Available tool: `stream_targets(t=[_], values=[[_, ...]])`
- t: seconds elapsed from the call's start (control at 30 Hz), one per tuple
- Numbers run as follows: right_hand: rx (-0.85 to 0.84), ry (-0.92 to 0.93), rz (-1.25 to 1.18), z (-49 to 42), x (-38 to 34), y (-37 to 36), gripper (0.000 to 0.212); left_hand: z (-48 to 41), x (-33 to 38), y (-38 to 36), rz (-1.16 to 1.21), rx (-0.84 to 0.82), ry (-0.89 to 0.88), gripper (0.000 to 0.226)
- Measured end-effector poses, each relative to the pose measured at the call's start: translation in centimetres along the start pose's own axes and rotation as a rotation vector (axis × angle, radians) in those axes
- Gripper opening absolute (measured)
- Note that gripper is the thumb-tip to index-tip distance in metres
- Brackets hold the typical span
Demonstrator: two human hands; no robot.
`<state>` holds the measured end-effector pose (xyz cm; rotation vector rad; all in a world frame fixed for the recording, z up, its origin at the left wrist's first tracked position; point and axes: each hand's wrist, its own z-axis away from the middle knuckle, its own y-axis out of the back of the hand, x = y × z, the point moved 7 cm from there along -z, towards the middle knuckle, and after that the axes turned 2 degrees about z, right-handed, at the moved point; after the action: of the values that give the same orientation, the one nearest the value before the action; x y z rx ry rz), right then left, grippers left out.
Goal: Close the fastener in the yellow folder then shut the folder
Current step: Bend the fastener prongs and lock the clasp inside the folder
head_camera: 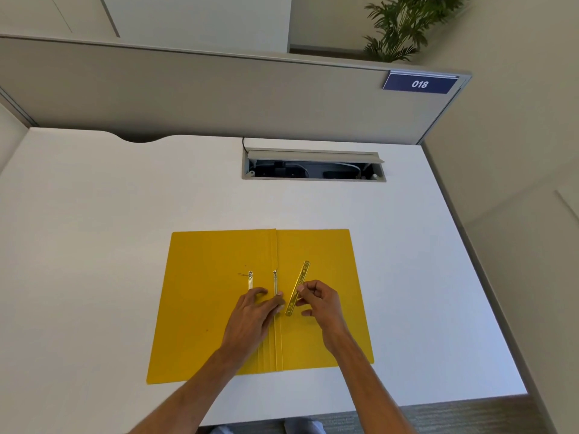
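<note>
Head camera looks down on a white desk [94, 245], smooth and matte, with a strip of grey carpet [470, 415] under its near edge. Two bare forearms come up from the bottom of the picture and cover part of the yellow folder [203, 308], which lies open and flat near the front of the desk. It is thin card, with a creased spine running down the middle.

The left hand [250, 314] rests palm down on the spine area, fingers together and pressed on the card, next to two thin metal prongs [250, 280] that stand up from the folder. Its fingers hide the lower part of the prongs. The right hand [319, 305] is just beside it, over the right leaf, and pinches a flat brass-coloured fastener bar [299, 285] between thumb and fingertips. The bar is long, narrow and shiny, with small holes, and it is tilted; its lower end is close to the left fingertips.

Farther back, a rectangular cable hatch [313, 166] is open in the desk, with dark wires inside. Behind it stands a grey fabric partition [188, 95] with a blue plate [419, 84] reading 018, and a green plant [404, 26] behind that.
</note>
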<state>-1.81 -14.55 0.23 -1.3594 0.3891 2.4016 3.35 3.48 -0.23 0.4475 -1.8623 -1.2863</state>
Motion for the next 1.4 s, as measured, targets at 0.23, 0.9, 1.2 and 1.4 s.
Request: stream_targets(t=[0.23, 0.9, 1.2, 1.4], values=[[-0.046, 0.018, -0.014, -0.2, -1.1, -1.3, 0.02, -0.2, -0.5, -0.9, -0.027, -0.069, 0.014, 0.03], [-0.04, -0.028, 0.065, -0.9, 0.5, -2.1, 0.02, 0.2, -0.4, -1.8, 0.005, -0.117, -0.001, 0.062], [-0.033, 0.124, 0.171, -1.6, 0.7, -2.0, 0.006, 1.2, -2.2, -1.3, 0.404, -0.098, 0.141, 0.05], [-0.056, 0.19, 0.275, -1.8, 0.7, -3.2, 0.003, -0.8, -4.7, 1.6, 0.505, 0.16, 0.308, 0.04]])
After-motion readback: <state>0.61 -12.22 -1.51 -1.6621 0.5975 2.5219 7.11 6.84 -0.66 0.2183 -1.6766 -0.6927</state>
